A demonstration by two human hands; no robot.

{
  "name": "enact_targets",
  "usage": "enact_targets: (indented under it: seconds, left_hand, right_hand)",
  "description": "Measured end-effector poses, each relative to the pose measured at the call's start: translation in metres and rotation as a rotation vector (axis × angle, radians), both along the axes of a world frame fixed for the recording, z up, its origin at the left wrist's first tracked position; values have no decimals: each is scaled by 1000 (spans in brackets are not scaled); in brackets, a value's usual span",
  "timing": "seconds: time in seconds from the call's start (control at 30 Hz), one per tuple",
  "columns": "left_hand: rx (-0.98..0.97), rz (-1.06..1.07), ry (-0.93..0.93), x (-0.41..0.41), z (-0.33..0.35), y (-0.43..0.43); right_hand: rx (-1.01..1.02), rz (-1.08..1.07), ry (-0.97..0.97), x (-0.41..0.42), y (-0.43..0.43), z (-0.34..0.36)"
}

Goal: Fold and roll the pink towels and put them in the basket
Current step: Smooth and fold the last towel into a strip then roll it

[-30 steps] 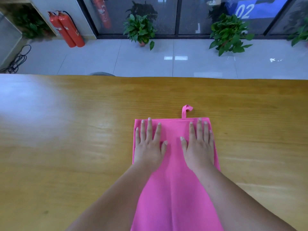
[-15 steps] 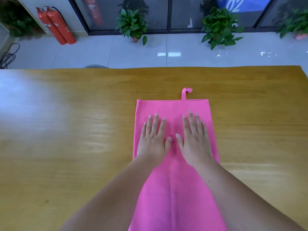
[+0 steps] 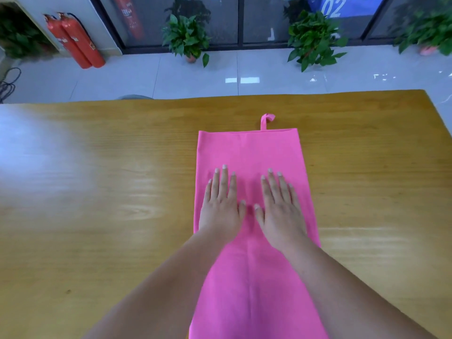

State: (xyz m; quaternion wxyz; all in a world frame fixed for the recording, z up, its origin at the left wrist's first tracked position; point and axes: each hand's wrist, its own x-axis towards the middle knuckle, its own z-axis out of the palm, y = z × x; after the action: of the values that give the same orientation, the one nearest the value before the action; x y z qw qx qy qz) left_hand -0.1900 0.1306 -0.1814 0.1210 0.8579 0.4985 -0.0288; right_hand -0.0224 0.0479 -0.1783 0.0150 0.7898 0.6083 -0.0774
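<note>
Left hand (image 3: 221, 211) and right hand (image 3: 281, 216) flat on pink towel (image 3: 249, 152); sign (image 3: 332, 7) reads "02".

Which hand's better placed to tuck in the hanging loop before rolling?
Right, probably. The hanging loop sticks out from the far edge of the pink towel, right of its midline and ahead of the right hand. The left hand lies flat nearer the left edge.
</note>
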Motion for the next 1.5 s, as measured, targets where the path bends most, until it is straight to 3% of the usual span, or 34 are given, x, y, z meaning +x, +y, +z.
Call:
enact_targets:
  seconds: [0.07, 0.17, 0.33, 0.43, 0.6, 0.7, 0.87, 0.93, 1.03, 1.17, 1.37, 1.5]
  left_hand:
    - [-9, -122, -24, -26, -5, -31]
    - [22, -146, 42, -63, -12, -39]
    - [20, -115, 143, -29, -9, 6]
    - [-22, -3, 76, 1, 4, 10]
    - [-14, -214, 13, -42, -3, -51]
    - [11, -176, 58, -58, -11, -45]
    - [-14, -123, 130, -11, -8, 8]
    - [-31, -73, 98, 5, -1, 8]
    - [-1, -170, 11, -9, -4, -33]
    - [18, -128, 39, -51, -10, -53]
    - [-25, -70, 118, -5, -10, 12]
    - [-53, -68, 0, 21, -4, -12]
  right_hand:
    - [3, 92, 21, -7, -35, -2]
    - [-46, 18, 12, 13, -57, -11]
    - [-71, -37, -21, 33, -15, -14]
    - [-54, -88, -4, 14, 8, -3]
    - [-45, -21, 16, -4, -55, -6]
    - [-73, -60, -7, 13, -62, -14]
    - [-82, -108, -6, 36, -6, -12]
    - [-68, -107, 9, 22, 6, -3]
    - [-31, -24, 4, -3, -28, -4]
    - [-67, -112, -10, 14, -69, -8]
    - [-75, -136, 10, 48, -2, -12]
    - [-31, -66, 18, 9, 3, -6]
